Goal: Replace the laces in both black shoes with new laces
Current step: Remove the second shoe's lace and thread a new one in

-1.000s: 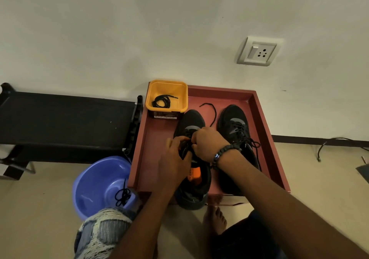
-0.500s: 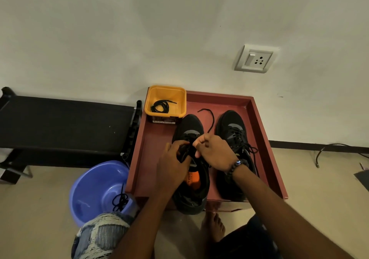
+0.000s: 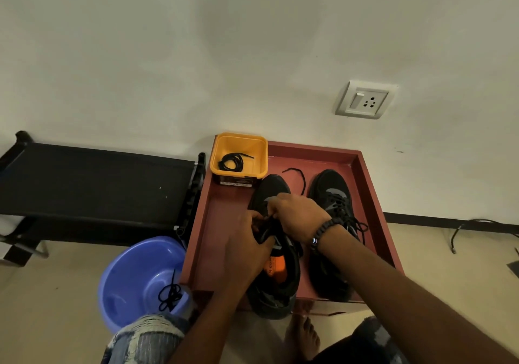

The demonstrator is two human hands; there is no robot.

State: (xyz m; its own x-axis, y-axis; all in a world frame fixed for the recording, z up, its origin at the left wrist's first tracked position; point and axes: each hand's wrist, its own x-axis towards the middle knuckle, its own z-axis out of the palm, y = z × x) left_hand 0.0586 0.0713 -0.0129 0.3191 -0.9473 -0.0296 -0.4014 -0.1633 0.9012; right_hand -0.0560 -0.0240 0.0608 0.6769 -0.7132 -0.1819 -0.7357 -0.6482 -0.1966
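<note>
Two black shoes stand side by side in a red tray (image 3: 222,209). The left shoe (image 3: 278,287) has an orange insole and its heel hangs over the tray's front edge. My left hand (image 3: 247,248) grips its tongue and eyelet area. My right hand (image 3: 297,217), with a dark bracelet on the wrist, pinches a black lace at the same spot. The lace's loose end (image 3: 297,175) curls across the tray between the toes. The right shoe (image 3: 334,223) is laced, with its lace ends trailing to the right. A coiled black lace (image 3: 233,162) lies in a yellow tub (image 3: 252,150).
A blue basin (image 3: 134,276) on the floor at the left holds another bundled black lace (image 3: 170,296). A black rack (image 3: 92,186) stands left of the tray. A wall socket (image 3: 365,101) and a floor cable (image 3: 460,231) are at the right. My knees and a bare foot (image 3: 303,335) sit below.
Both hands have stayed on the left shoe's eyelets with small finger movements on the lace. The camera has tilted up, so the tray appears lower in view.
</note>
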